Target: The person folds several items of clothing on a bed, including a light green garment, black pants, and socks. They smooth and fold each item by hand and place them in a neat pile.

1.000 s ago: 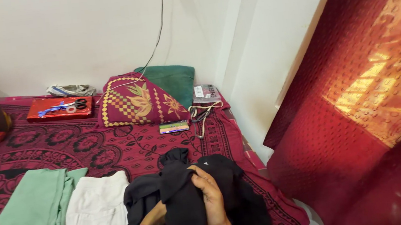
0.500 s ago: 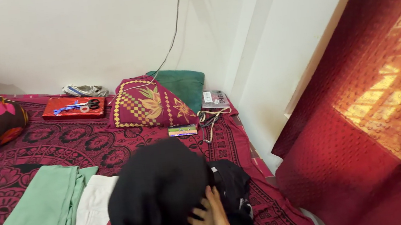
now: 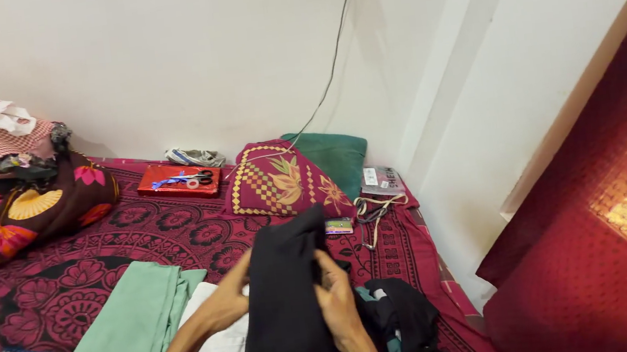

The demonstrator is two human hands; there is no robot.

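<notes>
Black garment (image 3: 289,297) no longer bunched up wide as half a second ago; now drawn into a tall narrow fold at 6 o'clock, above the bed (image 3: 178,234). Left hand (image 3: 227,302), hidden before, out at 9 o'clock of it, gripping its edge. Right hand (image 3: 336,295) pinching the opposite edge.
</notes>
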